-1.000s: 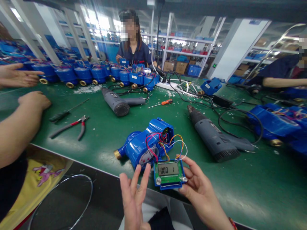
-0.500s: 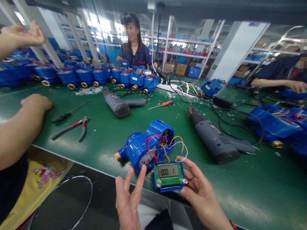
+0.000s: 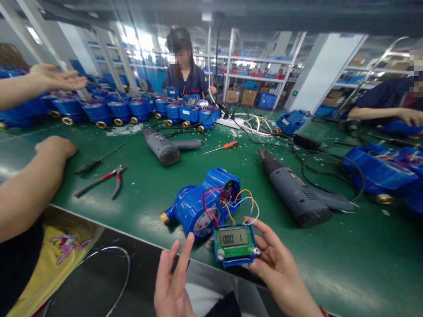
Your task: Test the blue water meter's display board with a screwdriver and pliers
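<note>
My right hand (image 3: 276, 266) holds a green circuit board with an LCD display (image 3: 235, 244) reading "000 1", set in a blue cover. Coloured wires (image 3: 239, 203) run from the board into an opened blue water meter (image 3: 203, 202) lying on the green table (image 3: 346, 264) just beyond it. My left hand (image 3: 172, 281) is raised beside the board with fingers stretched out, holding nothing and not touching it.
Two grey heat guns (image 3: 295, 191) (image 3: 163, 147) lie on the table, with red-handled pliers (image 3: 105, 178), a black screwdriver (image 3: 95, 160) and an orange screwdriver (image 3: 224, 145). Rows of blue meters (image 3: 132, 110) line the back. A person's arms (image 3: 36, 176) are at left; other workers sit opposite and at right.
My left hand has drifted slightly left and down from the board. The neighbour's raised hand at upper left has lowered and stretched out flat. The view has shifted a little.
</note>
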A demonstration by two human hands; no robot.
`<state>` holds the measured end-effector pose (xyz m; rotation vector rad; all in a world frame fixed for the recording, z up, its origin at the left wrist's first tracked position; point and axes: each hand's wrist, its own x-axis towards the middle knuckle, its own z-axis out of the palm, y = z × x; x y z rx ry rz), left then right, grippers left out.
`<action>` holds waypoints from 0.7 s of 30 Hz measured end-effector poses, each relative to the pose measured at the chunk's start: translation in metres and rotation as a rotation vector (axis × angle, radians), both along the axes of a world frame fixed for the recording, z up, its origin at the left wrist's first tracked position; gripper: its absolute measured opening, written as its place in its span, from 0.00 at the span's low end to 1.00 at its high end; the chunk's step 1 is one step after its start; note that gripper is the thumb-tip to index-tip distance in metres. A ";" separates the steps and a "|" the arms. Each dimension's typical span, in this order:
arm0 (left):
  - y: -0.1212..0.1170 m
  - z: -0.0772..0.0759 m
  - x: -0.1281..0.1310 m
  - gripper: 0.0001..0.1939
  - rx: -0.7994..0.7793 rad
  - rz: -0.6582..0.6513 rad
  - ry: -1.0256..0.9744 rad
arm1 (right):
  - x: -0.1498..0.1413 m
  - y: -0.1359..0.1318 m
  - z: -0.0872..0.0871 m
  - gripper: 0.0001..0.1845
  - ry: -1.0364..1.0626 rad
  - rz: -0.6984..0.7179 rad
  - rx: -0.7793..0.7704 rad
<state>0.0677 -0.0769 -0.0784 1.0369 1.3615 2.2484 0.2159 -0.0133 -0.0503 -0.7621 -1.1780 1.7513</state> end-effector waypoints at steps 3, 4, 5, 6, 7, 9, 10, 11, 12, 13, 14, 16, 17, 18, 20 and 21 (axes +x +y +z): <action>0.004 0.005 0.001 0.28 -0.022 -0.040 -0.035 | -0.001 0.002 0.000 0.31 0.011 0.008 -0.004; 0.005 0.006 0.003 0.27 -0.028 -0.056 -0.045 | -0.002 0.002 -0.001 0.31 0.008 0.008 -0.005; 0.008 0.005 0.004 0.25 -0.021 -0.072 -0.059 | -0.002 0.002 -0.002 0.31 0.005 0.007 -0.006; 0.010 0.004 0.006 0.23 -0.001 -0.088 -0.069 | -0.001 0.002 -0.004 0.32 0.005 0.004 -0.005; 0.011 0.002 0.008 0.20 0.024 -0.103 -0.076 | -0.001 0.002 -0.006 0.32 0.008 0.000 -0.001; 0.014 -0.001 0.011 0.19 0.048 -0.126 -0.069 | -0.001 0.002 -0.011 0.32 0.020 -0.011 0.007; 0.014 -0.003 0.012 0.20 0.042 -0.136 -0.053 | 0.000 0.001 -0.013 0.32 0.027 -0.014 0.009; 0.014 -0.005 0.012 0.21 0.024 -0.143 -0.028 | 0.000 0.001 -0.015 0.32 0.031 -0.020 0.009; 0.013 -0.007 0.011 0.23 -0.003 -0.142 0.003 | 0.000 0.001 -0.016 0.32 0.034 -0.024 0.009; 0.012 -0.008 0.010 0.26 -0.037 -0.127 0.043 | -0.001 0.000 -0.016 0.32 0.036 -0.028 0.007; 0.011 -0.009 0.007 0.27 -0.073 -0.098 0.082 | -0.001 0.000 -0.014 0.33 0.037 -0.030 0.006; 0.008 -0.011 0.001 0.27 -0.129 -0.025 0.142 | -0.002 0.000 -0.010 0.33 0.029 -0.020 0.002; 0.008 -0.011 -0.002 0.25 -0.140 0.008 0.160 | -0.003 0.000 -0.008 0.34 0.024 -0.020 -0.008; 0.007 -0.012 -0.005 0.23 -0.141 0.037 0.166 | -0.004 -0.001 -0.006 0.34 0.019 -0.031 -0.022; 0.008 -0.013 -0.009 0.17 -0.142 0.081 0.149 | -0.005 -0.001 -0.004 0.35 0.015 -0.067 -0.053; 0.008 -0.015 -0.009 0.15 -0.152 0.096 0.134 | -0.004 -0.001 -0.004 0.36 0.014 -0.081 -0.063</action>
